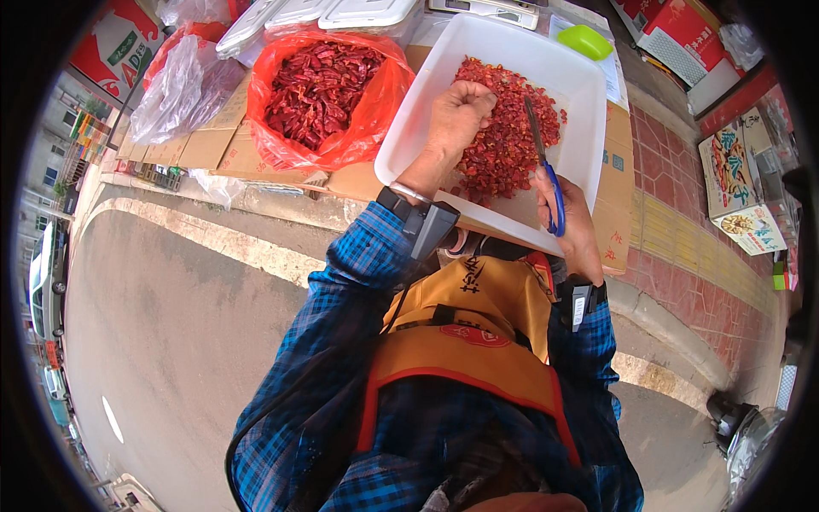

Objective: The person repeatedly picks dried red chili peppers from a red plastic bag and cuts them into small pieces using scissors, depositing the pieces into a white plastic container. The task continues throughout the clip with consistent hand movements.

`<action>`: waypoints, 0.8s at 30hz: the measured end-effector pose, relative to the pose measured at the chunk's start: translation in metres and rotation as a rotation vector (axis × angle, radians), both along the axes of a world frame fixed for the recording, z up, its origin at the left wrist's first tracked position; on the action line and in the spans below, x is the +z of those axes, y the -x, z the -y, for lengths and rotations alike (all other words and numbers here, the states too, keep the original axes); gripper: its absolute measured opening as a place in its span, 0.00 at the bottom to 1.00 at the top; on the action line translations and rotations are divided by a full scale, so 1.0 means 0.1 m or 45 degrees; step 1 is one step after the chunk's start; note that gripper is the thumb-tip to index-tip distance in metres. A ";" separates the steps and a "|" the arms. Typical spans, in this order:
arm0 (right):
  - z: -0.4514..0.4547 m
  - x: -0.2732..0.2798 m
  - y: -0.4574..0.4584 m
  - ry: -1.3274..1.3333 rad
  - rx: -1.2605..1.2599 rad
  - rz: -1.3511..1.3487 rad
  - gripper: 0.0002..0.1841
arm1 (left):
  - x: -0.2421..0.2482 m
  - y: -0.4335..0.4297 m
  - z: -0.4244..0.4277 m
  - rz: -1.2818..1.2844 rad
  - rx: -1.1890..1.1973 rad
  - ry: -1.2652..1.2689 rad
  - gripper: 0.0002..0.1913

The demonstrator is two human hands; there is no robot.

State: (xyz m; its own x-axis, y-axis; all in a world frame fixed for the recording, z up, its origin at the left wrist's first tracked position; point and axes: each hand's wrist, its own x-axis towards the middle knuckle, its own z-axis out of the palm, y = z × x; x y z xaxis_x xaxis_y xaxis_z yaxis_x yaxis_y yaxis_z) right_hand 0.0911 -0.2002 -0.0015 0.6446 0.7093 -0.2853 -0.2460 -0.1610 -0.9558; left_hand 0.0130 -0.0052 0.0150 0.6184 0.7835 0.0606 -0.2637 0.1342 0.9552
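Note:
My right hand [572, 217] grips a pair of scissors [553, 195] by the blue handles, with the dark blades pointing away from me over a white plastic tub [585, 128]. Cut pieces of dried red chili [505, 147] cover much of the tub's floor. Above the pile, to the left of the blades, is my left hand [462, 112] with its fingers curled together; whether a chili is pinched in them is hidden. A red plastic bag [365, 144] full of whole dried red chilies [320, 89] stands open left of the tub.
Flattened cardboard [217, 150] lies under the bag and tub. Lidded white containers [368, 14], a scale [489, 9] and a clear plastic bag [185, 96] are around them. A green scoop-like dish [584, 42] rests at the tub's far right rim. Printed boxes [736, 179] stand right.

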 end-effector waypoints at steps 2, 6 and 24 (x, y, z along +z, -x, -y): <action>-0.01 -0.02 -0.01 -0.015 0.022 0.012 0.22 | -0.01 0.19 -0.12 0.006 0.075 -0.208 0.04; 0.01 -0.04 -0.01 0.022 0.045 0.035 0.20 | -0.08 0.68 -0.50 -0.111 0.289 -0.487 0.07; 0.01 -0.09 -0.03 0.088 0.133 0.119 0.16 | -0.25 1.53 -1.67 -1.425 0.535 -0.955 0.22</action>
State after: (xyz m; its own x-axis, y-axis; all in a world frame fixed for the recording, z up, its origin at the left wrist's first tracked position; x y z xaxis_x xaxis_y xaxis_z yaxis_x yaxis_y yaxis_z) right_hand 0.0940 -0.2008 -0.0100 0.5946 0.7544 -0.2782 -0.1353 -0.2472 -0.9595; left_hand -0.1404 0.1617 -0.0096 0.3476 0.9204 0.1789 0.7789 -0.3897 0.4914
